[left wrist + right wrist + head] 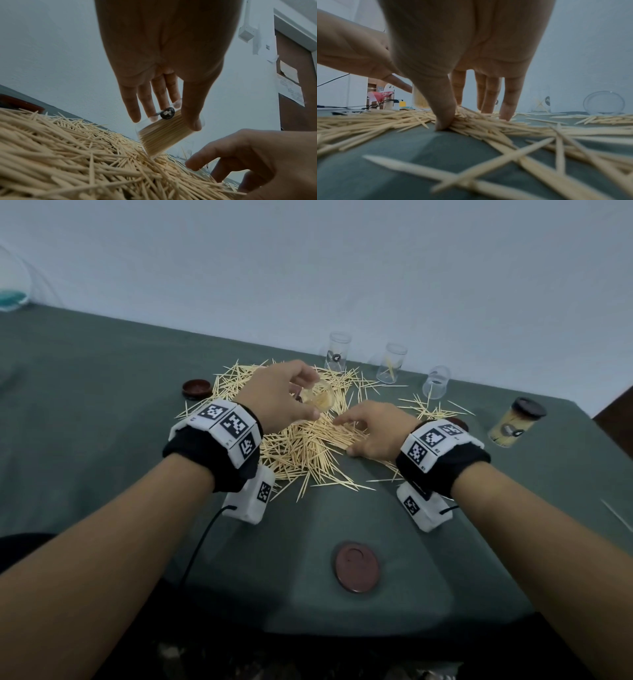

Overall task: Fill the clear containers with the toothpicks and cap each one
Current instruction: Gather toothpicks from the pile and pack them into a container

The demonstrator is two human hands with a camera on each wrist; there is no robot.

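Green table [102,405]; left hand [163,81] gripping toothpick-packed container [164,136], right hand [462,54] pinching toothpicks [471,121].

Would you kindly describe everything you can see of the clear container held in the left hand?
The clear container is a small cylinder of what looks like transparent plastic, bearing a round black sticker with a pale mark. It has no cap and is packed nearly full with pale wooden toothpicks lying parallel. The left hand holds it tilted between thumb and fingers, above the loose toothpick pile; in the left wrist view its lower end seems to meet the pile. The right hand does not touch it.
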